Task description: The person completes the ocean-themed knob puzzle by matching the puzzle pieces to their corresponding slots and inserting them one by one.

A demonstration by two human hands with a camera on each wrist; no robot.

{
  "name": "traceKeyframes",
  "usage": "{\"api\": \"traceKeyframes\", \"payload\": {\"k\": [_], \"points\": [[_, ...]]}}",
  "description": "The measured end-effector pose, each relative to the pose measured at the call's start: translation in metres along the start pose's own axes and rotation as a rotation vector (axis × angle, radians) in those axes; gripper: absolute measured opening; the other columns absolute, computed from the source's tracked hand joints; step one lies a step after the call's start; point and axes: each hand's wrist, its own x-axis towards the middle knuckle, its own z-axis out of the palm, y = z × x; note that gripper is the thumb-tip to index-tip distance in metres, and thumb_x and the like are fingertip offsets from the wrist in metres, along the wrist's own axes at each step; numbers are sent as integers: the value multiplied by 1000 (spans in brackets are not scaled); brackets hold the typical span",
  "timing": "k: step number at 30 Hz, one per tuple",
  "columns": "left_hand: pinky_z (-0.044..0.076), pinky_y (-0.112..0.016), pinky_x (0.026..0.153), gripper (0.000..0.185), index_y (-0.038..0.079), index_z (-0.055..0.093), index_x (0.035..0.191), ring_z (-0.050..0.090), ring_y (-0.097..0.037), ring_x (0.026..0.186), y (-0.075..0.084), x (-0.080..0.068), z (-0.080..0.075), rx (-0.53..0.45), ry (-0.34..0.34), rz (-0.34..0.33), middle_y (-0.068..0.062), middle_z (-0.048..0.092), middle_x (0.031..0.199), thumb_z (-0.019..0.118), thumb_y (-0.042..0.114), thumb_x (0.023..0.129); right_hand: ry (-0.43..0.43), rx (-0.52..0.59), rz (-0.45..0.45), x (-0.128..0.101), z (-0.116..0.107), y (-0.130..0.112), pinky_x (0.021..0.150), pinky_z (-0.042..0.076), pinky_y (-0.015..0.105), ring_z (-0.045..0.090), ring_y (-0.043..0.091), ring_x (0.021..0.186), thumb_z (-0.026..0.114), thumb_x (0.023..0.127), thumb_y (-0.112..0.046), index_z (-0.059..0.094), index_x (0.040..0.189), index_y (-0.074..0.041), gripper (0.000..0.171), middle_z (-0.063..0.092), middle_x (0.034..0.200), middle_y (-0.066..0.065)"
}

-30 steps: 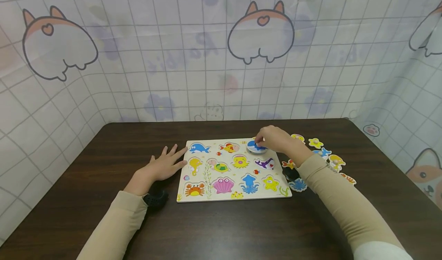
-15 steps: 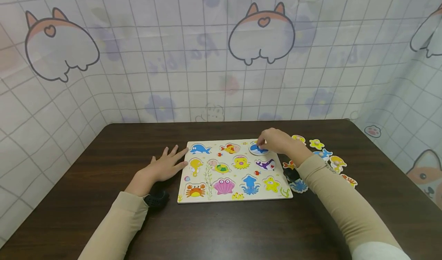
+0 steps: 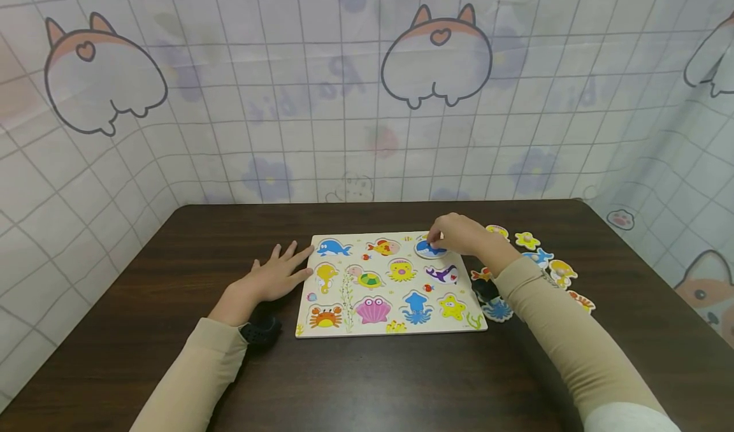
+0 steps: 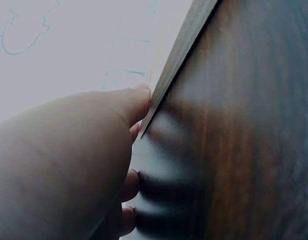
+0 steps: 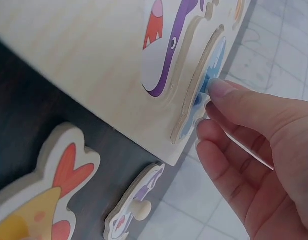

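Pinching a blue sea-animal piece point(image 3: 427, 248) with the right hand point(image 3: 459, 233), thumb point(image 5: 223, 88) and fingertips close together on its top, at the upper right corner of the puzzle board point(image 3: 406, 252), right of centre in the head view. Lying directly under those fingertips there, and just to their left in the right wrist view. Pointing its long axis roughly left to right in the head view, nearly in line with the board's top edge; slanting steeply from lower left to upper right in the right wrist view. Showing a wooden side edge above the board's face, though cannot tell whether partly sunk or merely resting on top. Hinging, by judgement, on how squarely that outline sits over the surface beneath. Placed just above the purple whale picture point(image 3: 440, 273) in the head view. Far nearer to the right hand than to the left hand point(image 3: 275, 278): spread there with fingers straight, touching the board's left edge, holding nothing, well apart from the blue piece. Scattered along the right side of the frame: loose pieces point(image 3: 527, 240), partly hidden behind the right sleeve point(image 3: 564, 327).
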Motion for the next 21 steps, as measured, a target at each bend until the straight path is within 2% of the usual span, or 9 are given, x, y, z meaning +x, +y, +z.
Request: {"api": "traceKeyframes", "payload": {"k": [21], "points": [[2,-81,108,69,19,18,167,-1,-54,151,-1,1,0,2,-2,-1,-24,5,169,39,51,110,-13,4,-43,0,-3,-2,93,54,44,63,24,95,72,97,-10,79,111,-6,15,72,106,8]]}}
